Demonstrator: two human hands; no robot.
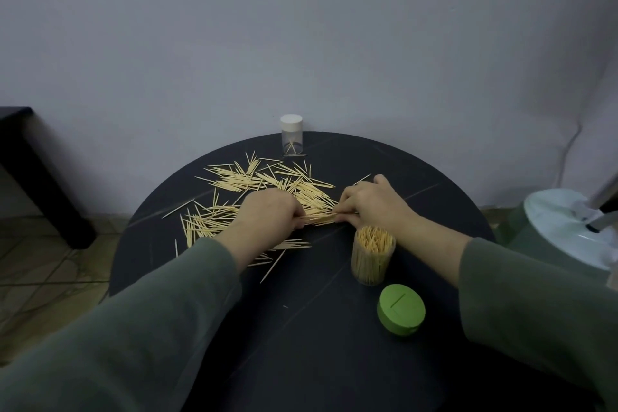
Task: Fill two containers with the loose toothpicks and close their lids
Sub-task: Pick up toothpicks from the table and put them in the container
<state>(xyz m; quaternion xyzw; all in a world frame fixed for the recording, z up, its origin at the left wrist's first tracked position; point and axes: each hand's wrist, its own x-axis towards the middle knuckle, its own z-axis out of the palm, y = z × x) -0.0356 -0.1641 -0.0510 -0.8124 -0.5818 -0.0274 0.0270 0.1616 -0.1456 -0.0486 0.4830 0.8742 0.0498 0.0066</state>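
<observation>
Both my hands pinch one bundle (317, 218) of toothpicks.
My left hand (271, 211) and right hand (371, 202) hold its ends above the table (317, 328); the full jar (372, 254) stands near right, the pile (261, 191) lies far left.

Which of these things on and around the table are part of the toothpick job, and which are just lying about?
Part of the job: loose toothpicks, open full container, green lid, small white-capped container, left hand, right hand.

Just lying about: white appliance, dark furniture.
</observation>
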